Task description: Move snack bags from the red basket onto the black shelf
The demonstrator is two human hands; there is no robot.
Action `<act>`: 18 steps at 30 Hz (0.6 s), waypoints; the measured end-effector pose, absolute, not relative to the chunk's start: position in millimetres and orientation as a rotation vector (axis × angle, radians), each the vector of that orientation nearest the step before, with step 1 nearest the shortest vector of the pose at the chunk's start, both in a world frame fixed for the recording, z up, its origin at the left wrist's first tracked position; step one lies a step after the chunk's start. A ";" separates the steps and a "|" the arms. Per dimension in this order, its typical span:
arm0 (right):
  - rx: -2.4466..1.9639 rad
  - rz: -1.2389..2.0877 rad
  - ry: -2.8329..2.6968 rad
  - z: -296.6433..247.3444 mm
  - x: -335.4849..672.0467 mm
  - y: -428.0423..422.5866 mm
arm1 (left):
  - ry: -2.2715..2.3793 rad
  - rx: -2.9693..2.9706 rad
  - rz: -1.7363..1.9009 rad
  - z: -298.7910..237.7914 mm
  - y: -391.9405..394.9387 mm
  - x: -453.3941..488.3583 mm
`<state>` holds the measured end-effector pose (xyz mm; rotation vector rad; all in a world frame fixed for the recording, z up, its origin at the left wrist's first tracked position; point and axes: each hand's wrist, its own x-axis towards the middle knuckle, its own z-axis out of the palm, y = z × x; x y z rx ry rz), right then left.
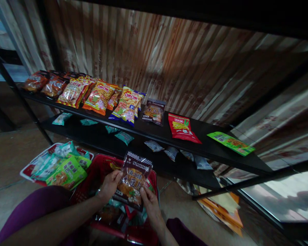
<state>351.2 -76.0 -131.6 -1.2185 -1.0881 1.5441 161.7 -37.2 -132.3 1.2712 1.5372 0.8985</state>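
Observation:
Both my hands hold a clear snack bag with a black checkered top (132, 177) over a red basket (97, 171). My left hand (109, 184) grips the bag's left edge with fingers closed on it. My right hand (149, 201) pinches its lower right corner. A matching checkered bag (154, 111) lies on the black upper shelf (213, 147), between the yellow and blue bags (127, 104) and a red bag (182, 127). A green bag (231, 142) lies further right.
Several orange and red snack bags (72, 90) line the shelf's left part. Small pale packets (154, 146) lie on the lower shelf. A second basket with green bags (64, 167) stands on the floor at left. Flattened orange cardboard (220, 208) lies under the shelf at right.

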 end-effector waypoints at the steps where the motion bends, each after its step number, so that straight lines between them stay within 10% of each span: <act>1: -1.212 1.555 -1.072 -129.0 350.0 -76.4 | 1.543 1.265 0.914 -129.9 -37.1 161.9; 18: -1.190 1.577 -0.963 -120.0 344.5 -78.8 | 1.545 1.216 1.103 -109.1 -39.2 162.9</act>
